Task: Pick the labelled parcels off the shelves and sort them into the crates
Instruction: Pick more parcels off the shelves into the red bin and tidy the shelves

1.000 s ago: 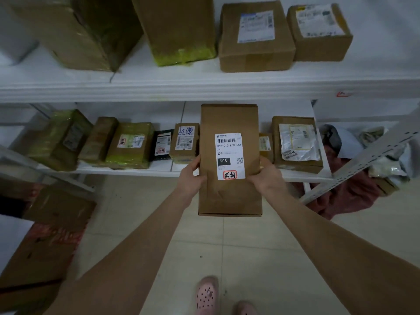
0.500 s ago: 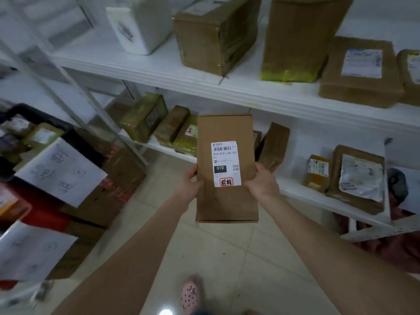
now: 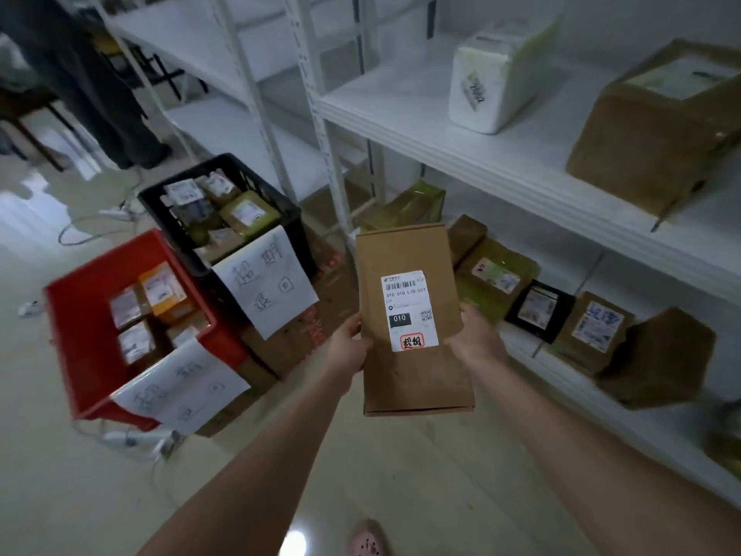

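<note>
A flat, oblong parcel point(image 3: 417, 375) of plain brown cardboard is held upright at the centre of the frame. Its white label point(image 3: 408, 311) shows a barcode, a black "010" block and a red-ringed stamp. The left hand point(image 3: 348, 349) grips its left edge and the right hand point(image 3: 478, 339) its right edge, thumbs on the front. At left, a red plastic crate point(image 3: 76, 331) and a black crate point(image 3: 294, 230) each hold small labelled parcels, with a handwritten paper sheet hanging from each.

The view has swung left: a red crate point(image 3: 80, 335) and black crate point(image 3: 294, 230) now fill the left, shelves point(image 3: 401, 106) pushed right.
</note>
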{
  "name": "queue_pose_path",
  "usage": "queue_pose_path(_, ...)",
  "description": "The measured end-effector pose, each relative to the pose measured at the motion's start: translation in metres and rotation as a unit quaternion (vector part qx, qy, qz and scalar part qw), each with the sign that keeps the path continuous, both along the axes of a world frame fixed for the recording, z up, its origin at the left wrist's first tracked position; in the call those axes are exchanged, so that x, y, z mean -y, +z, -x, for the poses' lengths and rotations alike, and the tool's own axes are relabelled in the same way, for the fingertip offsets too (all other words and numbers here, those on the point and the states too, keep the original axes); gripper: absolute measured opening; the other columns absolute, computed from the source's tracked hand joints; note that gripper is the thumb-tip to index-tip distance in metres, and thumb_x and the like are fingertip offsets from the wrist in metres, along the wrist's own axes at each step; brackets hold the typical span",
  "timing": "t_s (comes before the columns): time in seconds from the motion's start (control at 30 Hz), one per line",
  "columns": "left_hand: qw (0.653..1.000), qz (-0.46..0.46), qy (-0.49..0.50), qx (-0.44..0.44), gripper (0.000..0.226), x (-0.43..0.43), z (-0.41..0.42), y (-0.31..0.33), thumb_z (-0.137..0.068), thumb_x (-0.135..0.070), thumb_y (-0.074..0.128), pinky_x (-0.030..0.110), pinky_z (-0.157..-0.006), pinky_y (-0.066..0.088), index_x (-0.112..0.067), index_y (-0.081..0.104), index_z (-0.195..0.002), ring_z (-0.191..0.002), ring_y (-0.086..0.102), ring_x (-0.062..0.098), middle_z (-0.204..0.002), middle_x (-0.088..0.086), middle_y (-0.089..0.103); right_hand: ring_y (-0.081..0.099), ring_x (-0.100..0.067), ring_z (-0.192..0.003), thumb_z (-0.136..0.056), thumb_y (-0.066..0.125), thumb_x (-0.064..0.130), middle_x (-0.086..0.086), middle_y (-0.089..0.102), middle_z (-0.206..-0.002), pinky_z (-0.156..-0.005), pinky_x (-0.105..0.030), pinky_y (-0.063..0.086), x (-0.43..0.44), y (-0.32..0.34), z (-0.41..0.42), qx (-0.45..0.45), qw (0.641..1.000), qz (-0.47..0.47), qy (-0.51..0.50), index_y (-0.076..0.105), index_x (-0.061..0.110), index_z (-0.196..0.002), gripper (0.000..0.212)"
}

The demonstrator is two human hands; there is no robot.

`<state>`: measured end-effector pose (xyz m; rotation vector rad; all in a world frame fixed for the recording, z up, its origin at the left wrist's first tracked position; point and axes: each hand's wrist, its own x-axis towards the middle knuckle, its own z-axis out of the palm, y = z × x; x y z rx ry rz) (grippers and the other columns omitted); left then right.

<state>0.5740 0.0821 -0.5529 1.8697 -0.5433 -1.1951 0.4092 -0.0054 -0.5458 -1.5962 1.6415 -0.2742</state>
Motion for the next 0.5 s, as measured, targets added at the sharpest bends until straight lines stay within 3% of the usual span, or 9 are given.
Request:
queue_pose_path(0.13,0.999,-0.001,0.046,0.005,0.047,-0.009,-0.08,0.004,-0.093,-0.011,0.05,0.039,-0.083,0.057,-0.027,0.048,-0.137,-0.102,0.063,0.018,-0.12,-0.004,0.063,0.061,-0.021,-0.102,-0.088,0.064,0.009,0.0,0.059,-0.131,-0.064,-0.021,0.042,0.004,0.011,-0.086,0.01,0.999,0.0,0.036,0.04,0.028,-0.142,0.062)
queue_pose_path(0.23,0.997,0.011,0.083,0.003,0.049,-0.018,-0.133,0.01,-0.092,-0.002,0.046,0.043,-0.085,0.057,-0.023,0.049,-0.136,-0.105,0.063,0.023,-0.116,-0.006,0.062,0.058,-0.022,-0.112,-0.087,0.065,0.009,-0.002,0.058,-0.131,-0.076,-0.024,0.041,0.004,0.019,-0.146,0.017,0.997,-0.001,0.069,0.043,0.023,-0.141,0.06)
queue_pose_path(0.4,0.988,0.021,0.148,0.034,0.055,-0.034,-0.212,0.02,-0.09,0.006,0.041,0.03,-0.075,0.057,-0.029,0.047,-0.133,-0.098,0.063,0.017,-0.116,-0.005,0.062,0.06,-0.022,-0.106,-0.085,0.065,0.017,0.003,0.063,-0.123,-0.075,-0.026,0.042,0.003,0.021,-0.24,-0.003,0.991,0.009,0.134,0.046,0.031,-0.135,0.056)
queue_pose_path(0.5,0.978,-0.007,0.199,0.059,0.056,-0.045,-0.262,0.019,-0.09,0.003,0.042,0.041,-0.089,0.054,-0.02,0.044,-0.14,-0.11,0.06,0.026,-0.126,0.002,0.06,0.062,-0.023,-0.1,-0.083,0.065,0.019,0.003,0.065,-0.117,-0.077,-0.03,0.048,0.003,0.017,-0.3,-0.014,0.982,0.029,0.185,0.047,0.035,-0.13,0.053)
